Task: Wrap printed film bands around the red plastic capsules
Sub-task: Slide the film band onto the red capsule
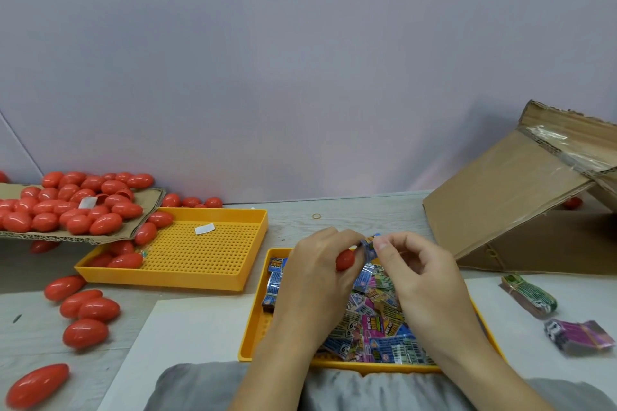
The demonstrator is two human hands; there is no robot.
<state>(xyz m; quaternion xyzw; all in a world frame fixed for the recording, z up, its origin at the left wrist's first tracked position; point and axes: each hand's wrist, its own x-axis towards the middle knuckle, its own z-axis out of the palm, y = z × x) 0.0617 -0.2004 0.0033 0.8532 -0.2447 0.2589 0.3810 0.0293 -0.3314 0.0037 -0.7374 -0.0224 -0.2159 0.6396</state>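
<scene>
Gripping red capsule [345, 260], left hand [314, 272] closed | right hand [409, 264] pinches film band [370, 245] at capsule's 2 o'clock | yellow tray [257, 320] beneath.

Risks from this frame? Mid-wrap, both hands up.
1. The left hand holds a capsule while the right hand pinches a band at its end; the smooth capsule may slip and the band go on crooked.
2. Capsules are heaped on a cardboard sheet that overhangs the far tray; more could roll off, as loose ones already lie on the table.
3. Bands lie jumbled in the near tray; two could come up together.
</scene>
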